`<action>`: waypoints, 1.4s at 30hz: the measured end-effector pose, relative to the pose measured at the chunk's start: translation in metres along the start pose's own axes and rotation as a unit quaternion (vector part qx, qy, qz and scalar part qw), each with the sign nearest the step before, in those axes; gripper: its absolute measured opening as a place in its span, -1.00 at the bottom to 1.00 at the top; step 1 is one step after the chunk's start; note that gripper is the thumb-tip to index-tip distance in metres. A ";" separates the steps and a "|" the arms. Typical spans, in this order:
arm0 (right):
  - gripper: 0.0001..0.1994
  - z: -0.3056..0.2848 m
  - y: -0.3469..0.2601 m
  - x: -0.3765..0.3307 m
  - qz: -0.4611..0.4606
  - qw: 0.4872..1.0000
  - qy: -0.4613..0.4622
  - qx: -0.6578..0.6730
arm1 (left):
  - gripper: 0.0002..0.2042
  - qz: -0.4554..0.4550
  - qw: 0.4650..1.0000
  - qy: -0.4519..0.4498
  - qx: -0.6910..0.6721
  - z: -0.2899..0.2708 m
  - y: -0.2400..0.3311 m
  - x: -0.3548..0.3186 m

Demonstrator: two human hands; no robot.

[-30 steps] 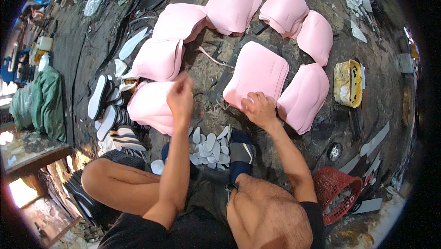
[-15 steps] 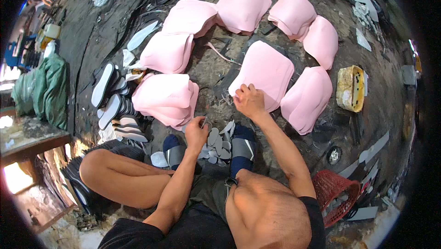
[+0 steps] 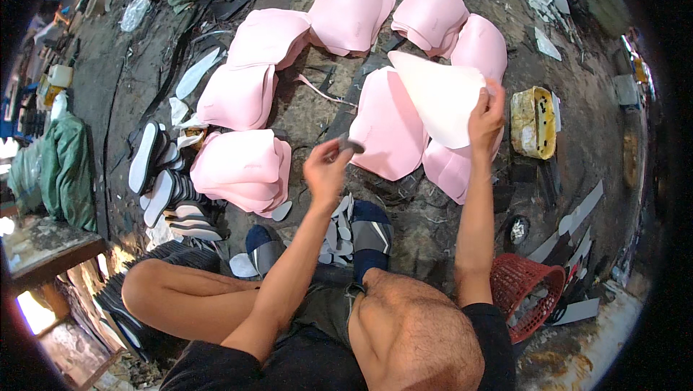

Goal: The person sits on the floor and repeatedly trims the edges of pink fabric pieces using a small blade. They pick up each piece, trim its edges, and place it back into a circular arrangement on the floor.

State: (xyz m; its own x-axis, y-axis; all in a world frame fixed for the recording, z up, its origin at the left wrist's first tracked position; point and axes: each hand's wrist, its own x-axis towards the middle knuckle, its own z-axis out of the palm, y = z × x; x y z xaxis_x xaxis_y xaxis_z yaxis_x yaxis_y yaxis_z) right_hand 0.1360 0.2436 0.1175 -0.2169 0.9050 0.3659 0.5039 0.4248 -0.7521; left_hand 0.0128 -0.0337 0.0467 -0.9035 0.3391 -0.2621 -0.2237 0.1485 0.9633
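Note:
My right hand (image 3: 487,120) grips the edge of a pink sheet (image 3: 442,102), turned so that its pale underside faces up. Part of this sheet lies over the middle pink stack (image 3: 390,128) and the stack to its right. In my left hand (image 3: 325,171), closed at the fingertips, is a small dark oval piece (image 3: 353,146), blurred by motion, beside the middle stack's near left edge. Between my feet lies a pile of small grey oval pieces (image 3: 336,236). One more grey oval (image 3: 282,210) rests against the left pink stack (image 3: 238,171).
More pink stacks (image 3: 350,12) curve around the far side. Slipper soles (image 3: 151,156) are piled at the left, near a green sack (image 3: 65,167). On the right are a yellow container (image 3: 534,120) and a red basket (image 3: 523,297). Scraps litter the floor.
My right hand has lifted a sheet off the middle stack and carried it right, turning its pale side up. My left hand has moved forward and right, toward the middle stack. The view has shifted slightly.

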 end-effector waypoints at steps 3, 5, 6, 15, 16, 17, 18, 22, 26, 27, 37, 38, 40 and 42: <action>-0.80 0.002 -0.002 -0.018 -0.094 0.990 -0.109 0.008 | -0.73 0.223 0.948 -0.082 0.213 0.048 -0.012 0.021; -0.78 0.002 -0.003 -0.027 -0.017 0.988 -0.150 0.037 | -0.71 0.282 0.884 -0.151 0.341 0.052 -0.029 0.030; -0.75 -0.009 0.005 -0.028 0.020 0.986 -0.164 0.033 | -0.71 0.293 0.865 -0.175 0.368 0.056 -0.028 0.028; -0.32 -0.021 -0.001 0.002 0.063 0.995 -0.047 0.058 | -0.77 0.297 0.878 -0.173 0.332 0.044 -0.041 0.026; -0.47 -0.026 -0.013 0.010 0.017 0.982 -0.030 0.185 | -0.80 0.308 0.871 -0.174 0.341 0.041 -0.044 0.024; -0.53 -0.036 -0.023 0.015 0.005 0.987 -0.036 0.159 | -0.81 0.323 0.861 -0.167 0.357 0.037 -0.044 0.024; -0.59 -0.051 -0.034 0.021 -0.010 0.991 -0.038 0.129 | -0.82 0.339 0.851 -0.163 0.368 0.038 -0.041 0.023; -0.60 -0.065 -0.091 0.016 -0.309 0.950 -0.046 -0.017 | -0.84 0.390 0.799 -0.183 0.420 0.023 -0.036 0.022; -0.51 -0.017 -0.046 -0.059 -0.292 0.927 -0.213 -0.104 | -0.79 0.379 0.802 -0.222 0.405 0.025 -0.034 0.028; -0.54 0.007 -0.017 -0.089 -0.276 0.918 -0.264 -0.106 | -0.75 0.379 0.787 -0.226 0.432 0.023 -0.039 0.032; -0.79 0.037 -0.007 -0.104 -0.186 0.931 -0.294 -0.109 | -0.64 0.389 0.779 -0.191 0.453 0.023 -0.043 0.032; -0.79 0.035 -0.014 -0.100 -0.169 0.936 -0.287 -0.113 | -0.64 0.388 0.782 -0.187 0.450 0.022 -0.043 0.032; -0.73 0.039 0.002 -0.114 -0.210 0.917 -0.317 -0.120 | -0.70 0.389 0.777 -0.200 0.453 0.022 -0.043 0.033; -0.69 0.044 0.004 -0.135 -0.251 0.890 -0.346 -0.156 | -0.73 0.387 0.762 -0.217 0.472 0.019 -0.045 0.037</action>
State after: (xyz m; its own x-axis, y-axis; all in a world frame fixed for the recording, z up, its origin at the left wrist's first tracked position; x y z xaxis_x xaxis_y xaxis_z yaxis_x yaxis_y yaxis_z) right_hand 0.1307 0.1246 0.0411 -0.8896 0.4443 0.1063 0.3820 0.8510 -0.3604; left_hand -0.0037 -0.0106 -0.0076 -0.3793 0.9093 0.1714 0.8627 0.2806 0.4206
